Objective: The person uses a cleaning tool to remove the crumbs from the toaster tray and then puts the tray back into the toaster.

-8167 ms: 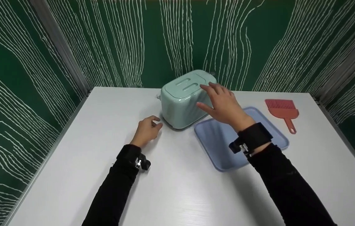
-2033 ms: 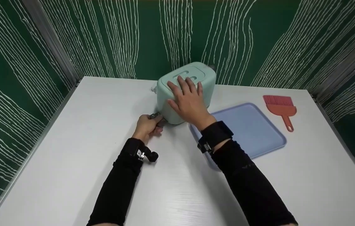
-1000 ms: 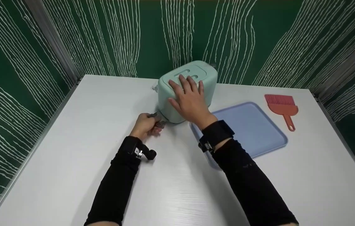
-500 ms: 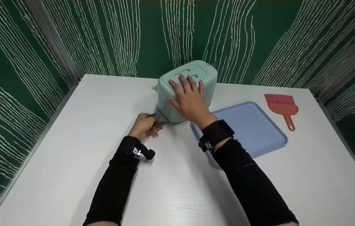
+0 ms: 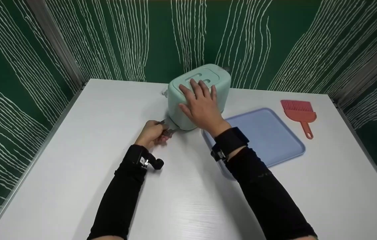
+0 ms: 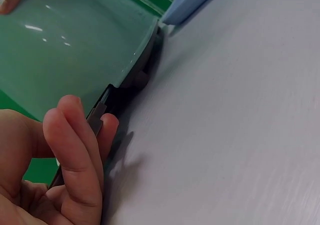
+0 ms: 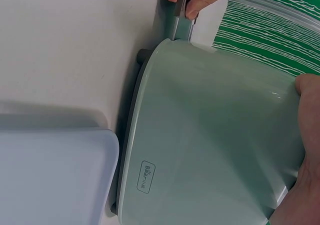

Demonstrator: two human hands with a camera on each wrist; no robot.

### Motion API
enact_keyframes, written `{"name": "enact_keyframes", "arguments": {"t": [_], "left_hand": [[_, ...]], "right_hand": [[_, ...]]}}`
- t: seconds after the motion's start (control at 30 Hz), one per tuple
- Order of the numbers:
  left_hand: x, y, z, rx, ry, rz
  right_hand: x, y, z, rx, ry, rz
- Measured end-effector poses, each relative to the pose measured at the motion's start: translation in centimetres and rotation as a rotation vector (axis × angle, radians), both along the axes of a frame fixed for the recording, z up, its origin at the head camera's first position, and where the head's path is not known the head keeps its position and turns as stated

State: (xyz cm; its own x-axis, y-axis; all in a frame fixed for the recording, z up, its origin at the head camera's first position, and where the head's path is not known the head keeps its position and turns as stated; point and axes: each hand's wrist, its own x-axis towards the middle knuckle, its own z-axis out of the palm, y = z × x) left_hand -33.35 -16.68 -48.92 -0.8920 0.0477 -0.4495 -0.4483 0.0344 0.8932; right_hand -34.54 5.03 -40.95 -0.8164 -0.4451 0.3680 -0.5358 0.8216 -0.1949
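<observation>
The pale green toaster stands upright on the white table, toward its back edge, and a flat, grey-handled slide-out tray juts from the slot low at its left end. My left hand pinches that tray's handle between thumb and fingers, while my right hand lies on the top and near side of the toaster, fingers spread and gripping nothing. To work the tray well, I'd say I should hold it level, in line with the slot, and move it slowly so it doesn't catch or tip. The right palm ought to bear down evenly, since the body could slide with the tray, and the blue tray sits just beside it. Farther right lies a red brush, well apart from both hands, and a green, white-lined wall rises behind everything. I can't see how deep the slide-out tray reaches inside, nor whether it carries crumbs; the left wrist view gives it nearly edge-on. My right fingers cover part of the top slots, my right forearm hides a stretch of the blue tray, and the small pale piece at the toaster's left end is too indistinct to name.
</observation>
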Motion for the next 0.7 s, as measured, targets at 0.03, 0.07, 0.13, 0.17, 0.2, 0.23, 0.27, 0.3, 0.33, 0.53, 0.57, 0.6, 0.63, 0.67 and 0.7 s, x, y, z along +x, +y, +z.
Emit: {"name": "enact_keyframes", "arguments": {"t": [0.03, 0.07, 0.13, 0.17, 0.2, 0.23, 0.27, 0.3, 0.33, 0.53, 0.57, 0.6, 0.63, 0.67, 0.7], "left_hand": [[0.01, -0.02, -0.03, -0.001, -0.001, -0.001], [0.0, -0.02, -0.05, -0.001, 0.001, -0.001], [0.09, -0.02, 0.0, 0.001, 0.008, 0.0], [0.13, -0.02, 0.02, 0.004, 0.011, 0.0], [0.18, -0.02, 0.05, 0.006, 0.015, 0.001], [0.24, -0.03, 0.06, 0.009, 0.019, 0.002], [0.28, -0.05, 0.05, 0.012, 0.022, 0.004], [0.33, -0.08, 0.05, 0.013, 0.026, 0.005], [0.35, -0.11, 0.02, 0.016, 0.027, 0.006], [0.45, -0.44, -0.17, -0.002, 0.023, -0.003], [0.5, -0.51, -0.17, -0.007, 0.022, -0.006], [0.54, -0.59, -0.19, -0.012, 0.021, -0.007], [0.58, -0.65, -0.19, -0.011, 0.02, -0.008], [0.64, -0.71, -0.19, -0.01, 0.019, -0.008], [0.71, -0.76, -0.16, -0.009, 0.021, -0.007]], "right_hand": [[0.01, 0.01, -0.04, -0.002, 0.006, 0.003], [0.0, 0.01, -0.07, -0.004, 0.007, 0.005], [-0.01, 0.0, -0.11, -0.008, 0.015, 0.007], [-0.03, 0.0, -0.1, -0.008, 0.014, 0.007], [-0.04, 0.01, -0.08, -0.008, 0.013, 0.006], [-0.05, 0.0, -0.04, -0.006, 0.006, 0.005], [-0.04, -0.01, 0.01, -0.004, -0.001, 0.003], [-0.04, 0.0, 0.06, -0.001, -0.009, 0.0], [-0.06, 0.01, 0.11, 0.003, -0.019, -0.002], [-0.11, -0.03, 0.32, 0.021, -0.05, -0.013], [-0.12, -0.04, 0.31, 0.023, -0.05, -0.013], [-0.12, -0.06, 0.31, 0.024, -0.051, -0.013], [-0.12, -0.08, 0.31, 0.024, -0.052, -0.013], [-0.12, -0.1, 0.3, 0.024, -0.05, -0.014], [-0.14, -0.11, 0.27, 0.025, -0.047, -0.015]]}}
